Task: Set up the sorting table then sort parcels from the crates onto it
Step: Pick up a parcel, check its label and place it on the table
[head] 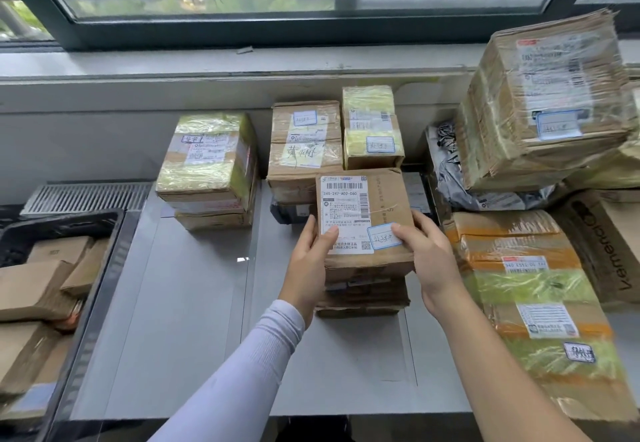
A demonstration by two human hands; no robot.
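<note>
Held parcel: we see a brown cardboard box with a white barcode label (363,214) gripped from both sides, sitting on top of a low stack of flat brown parcels (363,297) near the middle of the grey sorting table (180,320).
Left hand: the left hand (310,261), at the end of a white sleeve (242,375), grasps the box's left edge, thumb lying on the label; the fingers go behind the box and we cannot see them.
Right hand: the right hand (427,258), on a bare forearm, grasps the box's right edge, thumb resting on the small blue-bordered sticker (382,236); its fingertips are hidden under the box.
Stack below: mostly covered by the held box, so we cannot count its layers.
Behind the held box: two brown taped boxes (304,143) (372,128) side by side against the wall; something dark beneath them is hard to make out.
Left of the held box: a box wrapped in yellowish tape (207,157) on another box, well apart.
Right of the held box: a long parcel with orange and green tape (530,299), just beside it; further back a tilted brown box (550,98) on a grey plastic mailer bag (453,171), blurred.
Far left of the held box: a black plastic crate (104,268) of brown parcels, cut off by the frame edge.
Handwriting on stickers: illegible.
</note>
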